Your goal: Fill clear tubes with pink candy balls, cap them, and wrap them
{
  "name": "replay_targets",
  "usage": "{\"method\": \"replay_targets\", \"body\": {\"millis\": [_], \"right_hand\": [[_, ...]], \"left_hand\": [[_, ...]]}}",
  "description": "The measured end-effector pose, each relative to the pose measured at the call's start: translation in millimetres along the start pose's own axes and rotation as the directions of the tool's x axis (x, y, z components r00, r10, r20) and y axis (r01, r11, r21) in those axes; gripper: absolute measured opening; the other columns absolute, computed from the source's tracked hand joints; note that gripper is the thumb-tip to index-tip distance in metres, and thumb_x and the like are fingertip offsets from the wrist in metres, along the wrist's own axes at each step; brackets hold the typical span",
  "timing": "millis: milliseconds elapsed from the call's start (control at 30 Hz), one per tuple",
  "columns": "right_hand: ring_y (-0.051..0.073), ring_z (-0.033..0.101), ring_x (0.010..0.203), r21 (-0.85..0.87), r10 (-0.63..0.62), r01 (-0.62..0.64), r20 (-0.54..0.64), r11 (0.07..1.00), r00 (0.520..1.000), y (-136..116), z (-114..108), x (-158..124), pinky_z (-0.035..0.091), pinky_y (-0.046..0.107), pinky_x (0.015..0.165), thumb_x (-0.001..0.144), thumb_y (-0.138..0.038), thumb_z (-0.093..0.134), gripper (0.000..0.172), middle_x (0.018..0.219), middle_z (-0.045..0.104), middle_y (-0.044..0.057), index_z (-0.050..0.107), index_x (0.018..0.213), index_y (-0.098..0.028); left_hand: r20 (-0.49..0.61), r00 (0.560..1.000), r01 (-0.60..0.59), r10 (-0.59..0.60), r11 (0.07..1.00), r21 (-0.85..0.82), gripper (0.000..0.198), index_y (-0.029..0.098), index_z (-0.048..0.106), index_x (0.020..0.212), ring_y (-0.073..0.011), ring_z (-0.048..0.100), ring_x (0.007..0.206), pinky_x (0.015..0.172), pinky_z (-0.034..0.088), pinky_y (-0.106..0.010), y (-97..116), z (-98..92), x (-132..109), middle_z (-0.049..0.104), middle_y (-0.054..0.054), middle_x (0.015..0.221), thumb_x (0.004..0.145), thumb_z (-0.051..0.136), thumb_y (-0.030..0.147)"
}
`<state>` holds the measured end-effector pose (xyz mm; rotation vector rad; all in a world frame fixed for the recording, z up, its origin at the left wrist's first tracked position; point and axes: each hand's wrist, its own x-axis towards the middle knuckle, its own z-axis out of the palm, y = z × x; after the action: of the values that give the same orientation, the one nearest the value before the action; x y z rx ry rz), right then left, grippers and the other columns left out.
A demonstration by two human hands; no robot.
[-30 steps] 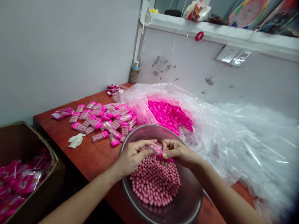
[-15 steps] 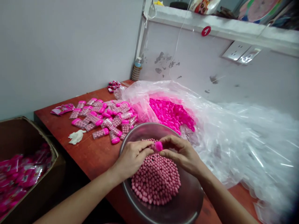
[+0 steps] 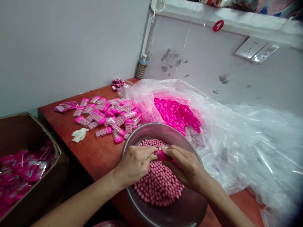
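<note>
A steel bowl at the front of the table holds a heap of pink candy balls. Both my hands meet above the heap. My left hand is closed on a small clear candy tube, mostly hidden by its fingers. My right hand pinches the bright pink cap on the tube's end. A pile of filled tubes with pink caps lies on the table to the left of the bowl.
A big clear plastic bag spreads over the right of the red-brown table, with loose pink caps in it. A cardboard box of pink packets stands at the left. A white crumpled scrap lies near the tubes.
My hands have sunk closer to the candy heap and pressed together on the tube and cap. The view has shifted a little to the left and down.
</note>
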<state>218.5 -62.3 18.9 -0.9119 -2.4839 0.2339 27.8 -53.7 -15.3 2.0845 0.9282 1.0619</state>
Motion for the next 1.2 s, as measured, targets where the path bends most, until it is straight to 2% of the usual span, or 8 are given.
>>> {"method": "replay_targets", "body": {"millis": [267,400,467,533,633,733,1000,1200], "right_hand": [[0.021,0.061,0.08,-0.065,-0.073,0.079,0.093,0.995,0.993,-2.2,-4.9,3.0,0.05,0.031,0.069,0.086,-0.011,0.045,0.024,0.085,0.064,0.012,0.052,0.108,-0.015],[0.021,0.062,0.088,0.169,0.143,-0.14,-0.007,0.976,0.99,-1.5,-5.5,-1.8,0.051,0.032,0.075,0.084,-0.017,0.053,0.032,0.097,0.065,0.011,0.055,0.115,-0.02],[0.022,0.062,0.091,0.454,0.362,-0.326,0.01,0.829,0.932,1.6,-6.9,-8.4,0.051,0.034,0.078,0.081,-0.025,0.06,0.041,0.104,0.065,0.009,0.053,0.121,-0.025],[0.022,0.064,0.087,0.725,0.533,-0.415,0.078,0.55,0.842,6.5,-6.6,-16.0,0.052,0.035,0.075,0.075,-0.032,0.067,0.048,0.106,0.064,0.009,0.053,0.121,-0.027],[0.018,0.064,0.075,0.914,0.679,-0.318,0.068,0.251,0.731,14.2,-1.6,-22.1,0.053,0.03,0.066,0.068,-0.034,0.074,0.034,0.093,0.067,0.006,0.065,0.099,-0.025],[0.014,0.061,0.063,0.937,0.729,-0.307,0.091,0.168,0.678,16.4,4.1,-16.2,0.052,0.026,0.058,0.066,-0.037,0.074,0.022,0.077,0.066,0.004,0.067,0.081,-0.021],[0.015,0.062,0.071,0.843,0.632,-0.537,0.436,-0.037,0.641,6.9,8.0,5.0,0.053,0.031,0.068,0.071,-0.032,0.071,0.022,0.079,0.066,0.005,0.068,0.084,-0.015],[0.01,0.056,0.056,0.87,0.637,-0.486,0.421,-0.081,0.646,2.9,12.7,11.3,0.052,0.025,0.058,0.067,-0.026,0.074,0.018,0.061,0.06,0.0,0.063,0.063,-0.013]], "left_hand": [[0.097,0.995,-0.017,0.012,0.999,0.051,0.021,0.015,0.067,0.088,-0.0157,0.058,0.061,0.062,0.041,-0.025,-2.2,-0.2,-2.6,0.065,-0.005,0.069,0.084,0.047,0.014],[0.05,0.993,0.113,-0.104,0.963,-0.244,0.021,0.018,0.07,0.092,-0.0177,0.062,0.073,0.07,0.045,-0.026,-1.0,-3.3,4.9,0.069,-0.004,0.077,0.083,0.051,0.019],[0.052,0.978,0.203,-0.203,0.862,-0.465,0.023,0.018,0.069,0.097,-0.0194,0.063,0.084,0.076,0.047,-0.026,-2.1,-4.0,9.6,0.07,-0.004,0.088,0.082,0.053,0.02],[0.069,0.953,0.275,-0.296,0.746,-0.606,0.025,0.016,0.068,0.101,-0.0201,0.062,0.087,0.078,0.047,-0.027,-4.4,-3.8,12.5,0.07,-0.005,0.093,0.08,0.055,0.019],[0.096,0.94,0.308,-0.328,0.694,-0.651,0.027,0.015,0.068,0.103,-0.0195,0.063,0.083,0.075,0.048,-0.027,-6.6,-2.8,12.0,0.07,-0.005,0.092,0.079,0.055,0.019],[0.076,0.965,0.249,-0.249,0.796,-0.551,0.024,0.018,0.07,0.1,-0.0192,0.063,0.081,0.073,0.047,-0.025,-3.9,-2.8,8.6,0.071,-0.003,0.088,0.08,0.056,0.019],[0.012,0.985,0.163,-0.173,0.901,-0.403,0.026,0.023,0.068,0.104,-0.0178,0.065,0.077,0.068,0.048,-0.023,2.1,-4.8,3.9,0.071,-0.001,0.087,0.081,0.056,0.017],[-0.027,0.986,0.147,-0.164,0.935,-0.322,0.024,0.023,0.07,0.099,-0.0179,0.065,0.076,0.07,0.048,-0.024,-0.2,-3.7,2.5,0.072,-0.001,0.084,0.081,0.055,0.015]]}}
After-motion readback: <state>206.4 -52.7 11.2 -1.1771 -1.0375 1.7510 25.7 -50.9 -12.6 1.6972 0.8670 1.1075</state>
